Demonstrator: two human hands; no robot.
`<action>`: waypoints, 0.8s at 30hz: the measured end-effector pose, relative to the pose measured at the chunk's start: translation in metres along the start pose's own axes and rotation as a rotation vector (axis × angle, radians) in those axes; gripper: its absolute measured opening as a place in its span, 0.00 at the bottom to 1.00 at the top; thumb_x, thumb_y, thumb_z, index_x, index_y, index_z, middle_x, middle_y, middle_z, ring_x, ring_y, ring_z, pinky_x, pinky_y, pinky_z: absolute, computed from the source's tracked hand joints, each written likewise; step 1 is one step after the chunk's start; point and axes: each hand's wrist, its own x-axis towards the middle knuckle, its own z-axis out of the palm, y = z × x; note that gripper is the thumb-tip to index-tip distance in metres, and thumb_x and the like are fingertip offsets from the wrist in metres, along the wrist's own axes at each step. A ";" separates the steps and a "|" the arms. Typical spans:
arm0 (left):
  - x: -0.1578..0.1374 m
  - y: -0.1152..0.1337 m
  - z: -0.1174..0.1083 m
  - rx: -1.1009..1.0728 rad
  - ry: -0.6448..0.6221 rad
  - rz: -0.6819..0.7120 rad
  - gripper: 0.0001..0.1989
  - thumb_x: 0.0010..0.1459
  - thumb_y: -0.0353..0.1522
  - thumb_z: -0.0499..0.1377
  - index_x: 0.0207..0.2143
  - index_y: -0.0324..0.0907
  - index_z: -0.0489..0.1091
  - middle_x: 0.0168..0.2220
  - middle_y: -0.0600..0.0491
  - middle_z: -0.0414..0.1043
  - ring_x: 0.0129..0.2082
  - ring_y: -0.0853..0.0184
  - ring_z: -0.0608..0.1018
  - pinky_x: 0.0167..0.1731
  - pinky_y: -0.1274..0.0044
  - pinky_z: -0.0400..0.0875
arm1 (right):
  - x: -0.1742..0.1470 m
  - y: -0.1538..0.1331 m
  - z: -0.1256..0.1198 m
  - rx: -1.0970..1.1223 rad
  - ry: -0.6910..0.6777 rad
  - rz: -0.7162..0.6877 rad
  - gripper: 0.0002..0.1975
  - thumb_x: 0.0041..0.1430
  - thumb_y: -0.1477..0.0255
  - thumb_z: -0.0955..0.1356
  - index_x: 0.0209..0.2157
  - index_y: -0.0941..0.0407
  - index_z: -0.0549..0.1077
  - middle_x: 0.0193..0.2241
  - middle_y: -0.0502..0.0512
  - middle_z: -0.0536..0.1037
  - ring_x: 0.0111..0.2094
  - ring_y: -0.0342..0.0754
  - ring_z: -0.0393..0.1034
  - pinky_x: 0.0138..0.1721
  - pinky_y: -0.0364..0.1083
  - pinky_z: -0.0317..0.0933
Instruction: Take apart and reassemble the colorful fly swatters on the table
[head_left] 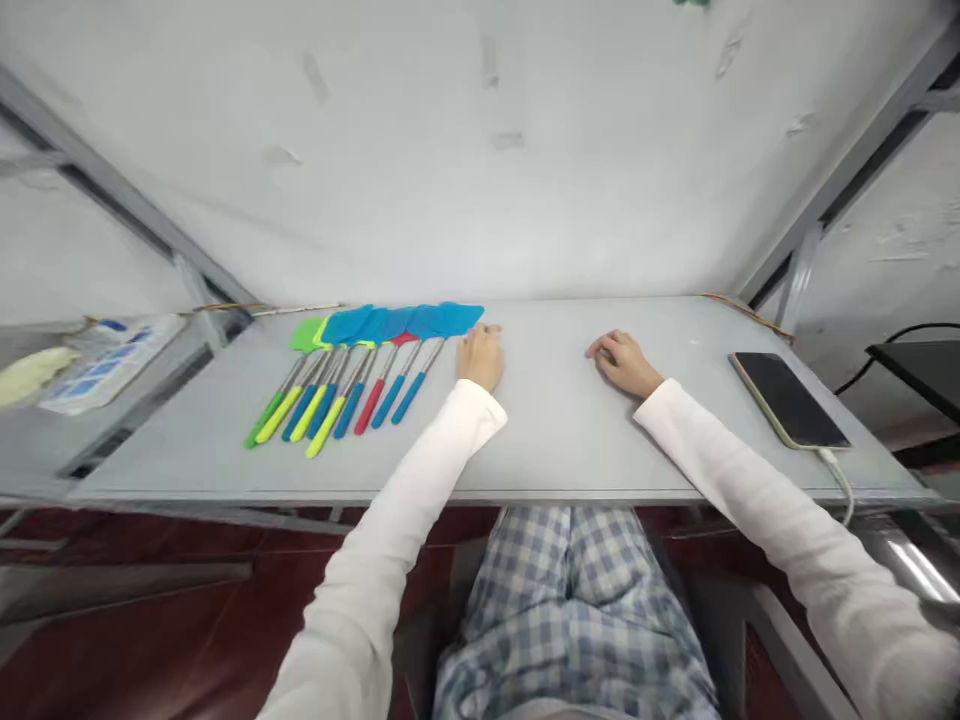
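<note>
Several fly swatters lie side by side on the grey table, their heads toward the wall. At the row's right end is a blue fly swatter (409, 398) with a blue handle. Close beside its head, my left hand (481, 358) rests palm down on the table; the fingers point forward, loosely bent, with nothing seen in them. I cannot tell whether the fingertips touch the head. A red fly swatter (369, 406) and a green fly swatter (261, 420) are in the same row. Further right, my right hand (626, 365) lies relaxed on the tabletop, fingers loosely apart and holding nothing visible.
A phone (791, 400) with a white charging cable (836, 468) lies on the right of the table (555, 440). Metal frame posts stand at both sides, with a wall behind. On the left surface is a white and blue packet (112, 368). A dark object (919, 370) is at far right.
</note>
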 end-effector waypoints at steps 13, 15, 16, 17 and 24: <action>0.000 -0.034 -0.001 0.082 -0.007 -0.367 0.18 0.63 0.24 0.41 0.49 0.31 0.66 0.50 0.30 0.67 0.52 0.50 0.71 0.47 0.62 0.65 | -0.003 -0.010 -0.005 -0.041 0.014 -0.014 0.12 0.59 0.75 0.60 0.37 0.56 0.74 0.36 0.60 0.70 0.38 0.54 0.64 0.45 0.55 0.61; 0.001 -0.027 -0.003 0.063 -0.047 -0.170 0.17 0.64 0.28 0.45 0.51 0.36 0.66 0.49 0.35 0.67 0.48 0.54 0.74 0.44 0.67 0.67 | -0.003 -0.019 -0.007 -0.062 0.053 -0.093 0.13 0.61 0.75 0.59 0.41 0.58 0.74 0.39 0.62 0.71 0.40 0.55 0.65 0.46 0.55 0.61; 0.000 -0.022 -0.004 0.049 -0.055 -0.066 0.16 0.65 0.30 0.46 0.52 0.40 0.66 0.49 0.39 0.67 0.45 0.57 0.75 0.42 0.69 0.67 | -0.003 -0.024 -0.008 -0.072 0.086 -0.136 0.14 0.62 0.74 0.59 0.44 0.58 0.73 0.41 0.63 0.70 0.42 0.55 0.65 0.48 0.55 0.61; 0.000 -0.017 -0.005 0.034 -0.049 0.033 0.17 0.66 0.32 0.46 0.53 0.43 0.66 0.49 0.42 0.66 0.42 0.60 0.76 0.40 0.71 0.68 | -0.002 -0.030 -0.009 -0.080 0.127 -0.172 0.15 0.63 0.74 0.59 0.47 0.59 0.72 0.43 0.64 0.70 0.44 0.55 0.64 0.49 0.55 0.61; -0.005 0.015 0.007 -0.123 0.205 0.505 0.17 0.68 0.37 0.46 0.51 0.46 0.70 0.42 0.47 0.68 0.35 0.67 0.75 0.38 0.75 0.68 | 0.000 -0.062 -0.010 -0.321 0.220 -0.302 0.19 0.66 0.73 0.58 0.56 0.56 0.67 0.54 0.64 0.70 0.57 0.55 0.61 0.58 0.55 0.56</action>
